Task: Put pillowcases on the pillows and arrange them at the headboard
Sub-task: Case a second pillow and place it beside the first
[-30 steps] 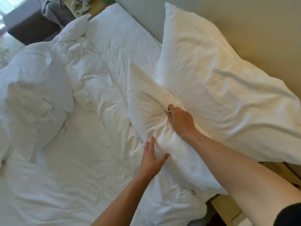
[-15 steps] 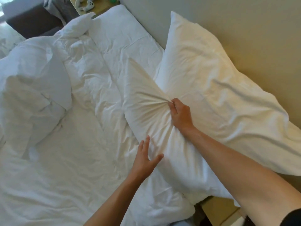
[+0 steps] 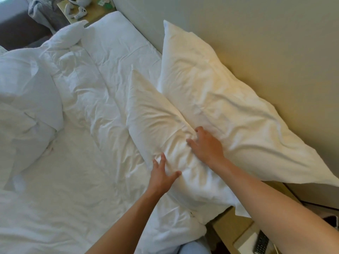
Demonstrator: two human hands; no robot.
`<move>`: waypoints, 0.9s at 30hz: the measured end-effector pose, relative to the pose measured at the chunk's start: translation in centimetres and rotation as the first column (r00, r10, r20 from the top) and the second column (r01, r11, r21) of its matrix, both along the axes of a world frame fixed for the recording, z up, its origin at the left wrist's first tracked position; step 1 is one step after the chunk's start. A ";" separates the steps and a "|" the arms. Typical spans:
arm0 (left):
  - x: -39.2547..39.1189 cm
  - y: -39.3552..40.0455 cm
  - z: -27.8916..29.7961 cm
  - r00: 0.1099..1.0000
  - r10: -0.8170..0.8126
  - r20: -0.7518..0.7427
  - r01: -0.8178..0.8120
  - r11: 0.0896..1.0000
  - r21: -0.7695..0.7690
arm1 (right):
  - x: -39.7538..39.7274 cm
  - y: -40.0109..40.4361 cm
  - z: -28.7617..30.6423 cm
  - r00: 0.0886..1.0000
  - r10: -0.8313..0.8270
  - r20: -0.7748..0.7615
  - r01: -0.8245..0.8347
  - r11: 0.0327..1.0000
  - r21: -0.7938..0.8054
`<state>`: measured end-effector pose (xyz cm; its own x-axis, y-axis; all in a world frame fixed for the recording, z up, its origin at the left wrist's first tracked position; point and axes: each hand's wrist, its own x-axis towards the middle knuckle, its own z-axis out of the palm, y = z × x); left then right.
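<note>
Two white cased pillows lie on the bed. The larger pillow (image 3: 229, 107) leans against the beige headboard wall (image 3: 256, 33). A smaller pillow (image 3: 156, 116) lies in front of it, overlapping its lower edge. My right hand (image 3: 205, 143) rests on the seam between the two pillows, fingers spread and pressing into the fabric. With straight, spread fingers my left hand (image 3: 163, 173) presses on the near side of the smaller pillow. Neither hand pinches the cloth.
A crumpled white duvet (image 3: 27, 110) is heaped at the left of the mattress (image 3: 119, 48). A wooden nightstand (image 3: 86, 10) with white controllers stands at the far end. A second nightstand (image 3: 236, 228) with a remote is at the lower right.
My right hand has let go of the bunched pillowcase fabric and now lies flat with spread fingers. The smaller pillow has settled lower against the larger one. My left hand stays pressed on it.
</note>
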<state>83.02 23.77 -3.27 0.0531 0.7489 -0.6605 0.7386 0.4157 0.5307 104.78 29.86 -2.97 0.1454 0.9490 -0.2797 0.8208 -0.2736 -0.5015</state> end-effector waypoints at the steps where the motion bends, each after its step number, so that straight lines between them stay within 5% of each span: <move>1: 0.3 -0.2 0.2 1.000 0.008 -0.006 -0.008 1.000 0.002 | 0.6 -1.2 0.0 1.000 -0.017 0.003 0.018 1.000 -0.012; 16: 5.9 -7.3 3.0 0.998 0.028 -0.056 -0.026 0.999 0.037 | 6.4 -11.5 2.2 0.998 -0.069 -0.014 0.066 0.988 -0.141; 23: 5.1 -10.2 5.2 0.998 0.051 0.033 -0.052 0.998 0.025 | 5.1 -16.9 4.6 0.997 0.069 0.036 -0.065 0.993 -0.100; 27: 2.0 -13.1 7.7 0.966 0.199 0.163 -0.194 0.980 -0.045 | 1.9 -19.9 6.5 0.975 0.206 0.079 -0.201 0.978 -0.060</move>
